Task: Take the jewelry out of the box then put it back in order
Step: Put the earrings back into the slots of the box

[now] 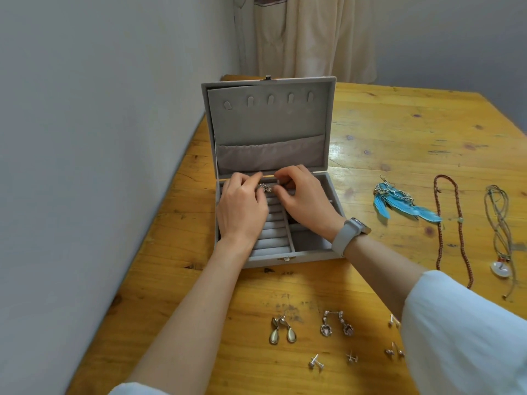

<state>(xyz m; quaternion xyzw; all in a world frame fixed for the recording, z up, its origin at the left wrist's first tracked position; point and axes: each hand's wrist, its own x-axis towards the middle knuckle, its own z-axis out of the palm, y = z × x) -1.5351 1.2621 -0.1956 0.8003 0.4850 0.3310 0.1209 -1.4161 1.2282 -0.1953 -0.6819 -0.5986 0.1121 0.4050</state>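
A person is reaching both hands into an open grey jewelry box (325,192) that is sitting on a yellow wooden table (399,132) beside a pale wall (85,138). The box lid (268,121) is standing upright behind the hands, showing a row of small hooks and a gathered pocket. The left hand (242,206) and the right hand (305,198) are meeting over the far end of the ring rolls at the box's left side, fingers curled, and are pinching a small silver piece (265,188) between them; what kind of piece it is cannot be told. A pale watch (352,233) is sitting on the right wrist, and white sleeves are covering both upper forearms.

The rest of the jewelry is lying out on the table. To the right of the box, a pair of blue feather earrings (399,202) is resting near a long reddish-brown bead necklace (447,223), with a cord necklace (499,223) carrying a white pendant farther right. In front of the box, near the table's close edge, a pair of cream teardrop earrings (282,329) is lying beside a pair of silver drop earrings (336,323). Small studs (315,362) are lying nearer still, with more small earrings partly hidden by the right sleeve.
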